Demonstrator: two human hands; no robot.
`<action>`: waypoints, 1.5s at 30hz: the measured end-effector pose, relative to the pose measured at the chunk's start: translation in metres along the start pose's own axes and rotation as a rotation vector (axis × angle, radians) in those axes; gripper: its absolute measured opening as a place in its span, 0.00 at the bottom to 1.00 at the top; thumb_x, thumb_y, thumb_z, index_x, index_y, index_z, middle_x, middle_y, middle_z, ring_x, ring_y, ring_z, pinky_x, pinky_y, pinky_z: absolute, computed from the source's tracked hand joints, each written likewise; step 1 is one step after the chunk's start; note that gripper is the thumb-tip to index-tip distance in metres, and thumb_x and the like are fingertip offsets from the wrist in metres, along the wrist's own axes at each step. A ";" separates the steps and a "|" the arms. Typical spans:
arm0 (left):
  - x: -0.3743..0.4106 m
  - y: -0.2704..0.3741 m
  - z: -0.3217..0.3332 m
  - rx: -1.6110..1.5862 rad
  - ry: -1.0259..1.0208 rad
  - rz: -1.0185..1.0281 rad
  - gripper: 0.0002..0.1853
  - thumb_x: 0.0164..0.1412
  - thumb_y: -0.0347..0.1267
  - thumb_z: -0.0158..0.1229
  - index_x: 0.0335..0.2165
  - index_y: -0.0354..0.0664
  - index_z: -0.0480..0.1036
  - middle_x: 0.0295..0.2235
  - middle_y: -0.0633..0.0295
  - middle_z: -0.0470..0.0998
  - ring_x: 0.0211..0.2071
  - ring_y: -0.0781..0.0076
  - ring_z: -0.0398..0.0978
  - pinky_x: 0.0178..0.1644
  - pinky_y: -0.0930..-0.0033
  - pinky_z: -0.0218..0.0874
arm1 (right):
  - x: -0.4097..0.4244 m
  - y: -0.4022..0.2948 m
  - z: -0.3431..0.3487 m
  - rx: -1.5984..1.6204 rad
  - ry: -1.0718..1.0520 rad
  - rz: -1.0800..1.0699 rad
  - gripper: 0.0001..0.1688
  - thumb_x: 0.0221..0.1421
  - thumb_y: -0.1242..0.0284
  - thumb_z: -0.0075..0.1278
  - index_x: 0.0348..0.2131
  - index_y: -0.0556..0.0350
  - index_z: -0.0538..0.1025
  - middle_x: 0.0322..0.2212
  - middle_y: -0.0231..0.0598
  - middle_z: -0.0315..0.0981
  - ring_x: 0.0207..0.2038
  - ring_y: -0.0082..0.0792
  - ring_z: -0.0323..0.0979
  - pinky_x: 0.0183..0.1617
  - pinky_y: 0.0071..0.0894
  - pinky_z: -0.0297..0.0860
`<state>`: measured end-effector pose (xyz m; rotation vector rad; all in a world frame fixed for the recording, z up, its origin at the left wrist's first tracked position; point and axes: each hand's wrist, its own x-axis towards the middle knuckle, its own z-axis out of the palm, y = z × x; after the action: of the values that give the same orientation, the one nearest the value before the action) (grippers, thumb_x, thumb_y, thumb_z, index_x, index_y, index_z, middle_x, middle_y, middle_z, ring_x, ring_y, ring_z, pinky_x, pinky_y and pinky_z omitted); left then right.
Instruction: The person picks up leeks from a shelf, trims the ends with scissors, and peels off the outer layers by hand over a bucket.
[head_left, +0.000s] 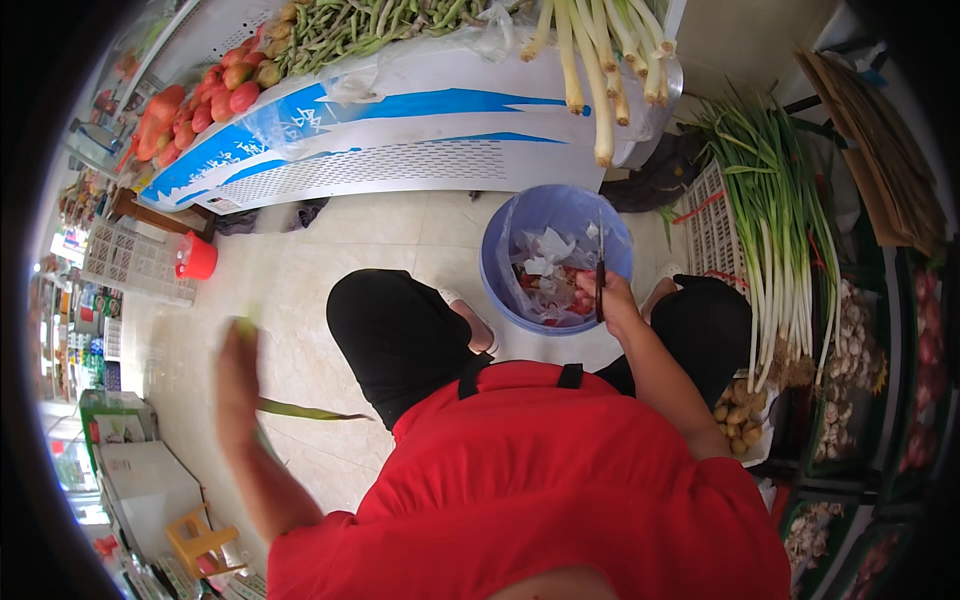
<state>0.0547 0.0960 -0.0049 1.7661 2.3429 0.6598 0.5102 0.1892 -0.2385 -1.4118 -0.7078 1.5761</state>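
Note:
My left hand is raised at the left, blurred by motion, with its fingers closed around a green vegetable stalk. A long green leaf with a dark, withered tip trails from it toward my knee. My right hand grips a dark-handled knife, seen nearly edge-on, over the right rim of a blue plastic bin. The bin stands between my feet. Inside its clear plastic liner lie crumpled white scraps and reddish waste, partly behind my right hand.
Ahead, a white freezer bears leeks, green beans and tomatoes. Long scallions lean across a white crate at the right, near potatoes and garlic. At the left are a red bucket and yellow stool.

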 end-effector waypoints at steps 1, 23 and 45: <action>0.009 0.008 -0.029 -0.373 0.114 -0.056 0.09 0.60 0.32 0.44 0.34 0.37 0.67 0.29 0.61 0.69 0.31 0.71 0.63 0.39 0.69 0.56 | -0.001 -0.001 -0.006 -0.019 0.032 -0.025 0.18 0.45 0.68 0.58 0.32 0.60 0.69 0.24 0.34 0.70 0.26 0.24 0.71 0.27 0.18 0.66; 0.071 0.054 -0.019 -1.086 0.424 0.200 0.13 0.60 0.36 0.48 0.40 0.41 0.66 0.33 0.63 0.71 0.35 0.75 0.71 0.41 0.70 0.65 | 0.022 0.045 -0.025 -0.691 0.575 0.027 0.12 0.30 0.79 0.54 0.24 0.64 0.73 0.22 0.48 0.72 0.25 0.44 0.71 0.26 0.38 0.65; -0.005 0.130 0.204 -1.845 -0.098 -0.186 0.12 0.53 0.22 0.54 0.38 0.36 0.66 0.38 0.56 0.68 0.42 0.63 0.70 0.50 0.62 0.63 | -0.113 -0.076 0.029 -0.339 -0.662 0.293 0.39 0.53 0.39 0.28 0.27 0.57 0.70 0.18 0.31 0.65 0.20 0.24 0.64 0.25 0.19 0.61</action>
<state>0.2441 0.1727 -0.1338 0.5775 0.7927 1.6979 0.4960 0.1282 -0.1149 -1.2569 -1.2428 2.2777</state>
